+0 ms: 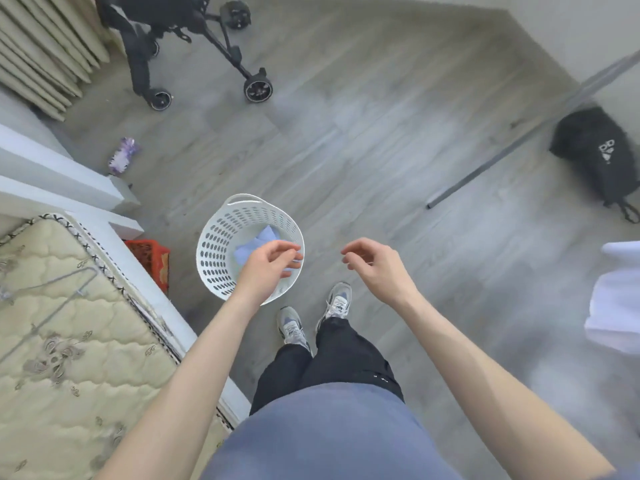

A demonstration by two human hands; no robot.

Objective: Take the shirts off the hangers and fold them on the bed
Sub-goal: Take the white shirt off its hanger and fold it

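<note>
1. The left hand (268,266) is held over the near rim of a white laundry basket (221,244), just left of the frame's centre; its fingers are loosely curled and nothing is gripped by them.
2. The right hand (375,266) is held at about 3 o'clock from the left one, well apart from it, above bare floor (381,133); its fingers are half curled, thumb near the forefinger, and nothing is held.
3. A pale blue folded cloth (258,245) is seen lying in the bottom of the basket, partly hidden by the left hand. Whether it is a shirt cannot be told.
4. The bed (69,358), a bare quilted mattress on a white frame, is found at 8 o'clock. A wire hanger (52,296) is seen lying on it, with no garment on it.
5. A white garment (616,296) is seen at the 3 o'clock edge of the frame, cut off by it; how it is held up cannot be seen.
6. A red crate (149,258) is set on the floor between the bed frame and the basket.
7. A black stroller (194,46) is parked at 11 o'clock, and a black bag (595,154) is placed at 2 o'clock beside a grey rail (519,140) lying across the floor.
8. Two grey sneakers (313,318) are seen just below the basket, at 6 o'clock from the hands.
</note>
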